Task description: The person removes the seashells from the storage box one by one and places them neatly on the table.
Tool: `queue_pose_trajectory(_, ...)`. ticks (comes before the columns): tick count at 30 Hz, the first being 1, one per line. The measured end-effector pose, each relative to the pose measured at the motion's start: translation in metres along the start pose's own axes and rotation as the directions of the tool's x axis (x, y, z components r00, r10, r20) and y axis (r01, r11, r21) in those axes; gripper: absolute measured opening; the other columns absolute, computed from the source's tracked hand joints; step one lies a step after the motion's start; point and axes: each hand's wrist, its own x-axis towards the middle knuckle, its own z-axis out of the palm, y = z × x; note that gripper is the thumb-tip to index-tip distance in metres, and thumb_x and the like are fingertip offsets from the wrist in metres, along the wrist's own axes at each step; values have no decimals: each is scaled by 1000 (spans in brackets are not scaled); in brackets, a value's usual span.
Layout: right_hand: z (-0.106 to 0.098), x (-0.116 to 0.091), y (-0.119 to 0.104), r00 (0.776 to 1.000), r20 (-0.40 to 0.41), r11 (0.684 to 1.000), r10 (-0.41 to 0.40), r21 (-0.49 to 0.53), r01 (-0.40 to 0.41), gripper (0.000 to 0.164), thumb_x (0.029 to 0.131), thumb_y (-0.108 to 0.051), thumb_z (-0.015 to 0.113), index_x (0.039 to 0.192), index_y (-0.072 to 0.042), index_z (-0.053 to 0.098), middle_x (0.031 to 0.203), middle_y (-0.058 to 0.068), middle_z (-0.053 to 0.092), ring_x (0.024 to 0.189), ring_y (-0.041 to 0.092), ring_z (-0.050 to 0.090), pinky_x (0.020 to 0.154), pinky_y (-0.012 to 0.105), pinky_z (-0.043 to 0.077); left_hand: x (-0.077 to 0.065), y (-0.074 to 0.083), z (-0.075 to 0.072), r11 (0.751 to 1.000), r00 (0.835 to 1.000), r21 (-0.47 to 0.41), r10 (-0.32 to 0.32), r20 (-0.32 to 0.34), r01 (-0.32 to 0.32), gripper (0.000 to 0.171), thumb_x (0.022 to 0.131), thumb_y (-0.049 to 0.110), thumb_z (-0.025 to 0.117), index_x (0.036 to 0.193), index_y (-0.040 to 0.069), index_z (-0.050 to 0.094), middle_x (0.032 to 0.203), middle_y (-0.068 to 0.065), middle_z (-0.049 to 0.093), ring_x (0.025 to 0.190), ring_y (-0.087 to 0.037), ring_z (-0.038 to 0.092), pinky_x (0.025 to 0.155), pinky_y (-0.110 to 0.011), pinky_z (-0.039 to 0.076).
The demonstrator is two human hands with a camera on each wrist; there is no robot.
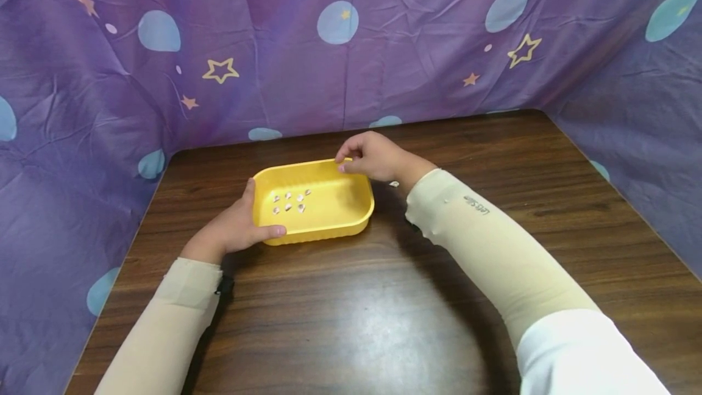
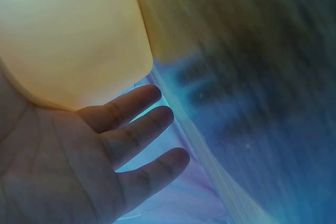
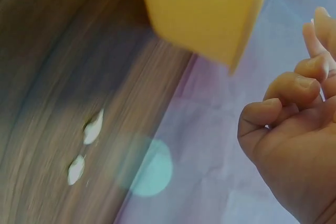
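A yellow rectangular tray (image 1: pixel 329 233) with rounded corners stands on the table. My left hand (image 1: pixel 233 227) holds its left end, thumb along the front rim and fingers at the outer left side; in the left wrist view three fingers (image 2: pixel 142 135) extend past the tray. Several small white seed-like pieces (image 1: pixel 301 207) lie in loose rows on the tray's floor, towards the left. Above the tray's back right corner is my right hand (image 1: pixel 378 157), thumb and index pinching what looks like a tiny white seed-like piece (image 3: pixel 313 21), mostly hidden. Its other fingers are curled.
Right of the tray, partly behind the right wrist, loose white pieces (image 3: pixel 93 128) lie on the brown wooden table (image 1: pixel 307 316). A purple curtain (image 1: pixel 285 35) with stars and balloons hangs along the table's back and sides.
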Motion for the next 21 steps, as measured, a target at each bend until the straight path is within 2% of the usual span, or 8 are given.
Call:
queue_pose_trajectory(11, 34, 17, -16, 998, 63, 1000, -7, -6, 7, 17, 95, -18, 80, 108, -8, 80, 68, -3, 54, 66, 12, 49, 66, 28, 43, -1, 2, -1, 999, 1000, 24, -22, 7, 21, 140, 85, 62, 80, 164, 0, -18, 165, -36, 29, 136, -43, 48, 117, -62, 36)
queue_pose_trajectory(21, 63, 26, -20, 994, 104, 1000, -21, 12, 20, 20, 96, -22, 80, 110, -8, 80, 72, -2, 57, 72, 11, 51, 69, 26, 44, 0, 0, -2, 999, 1000, 33, -7, 12, 6, 138, 88, 58, 79, 163, -4, -19, 167, -38, 20, 146, -48, 41, 119, -62, 34)
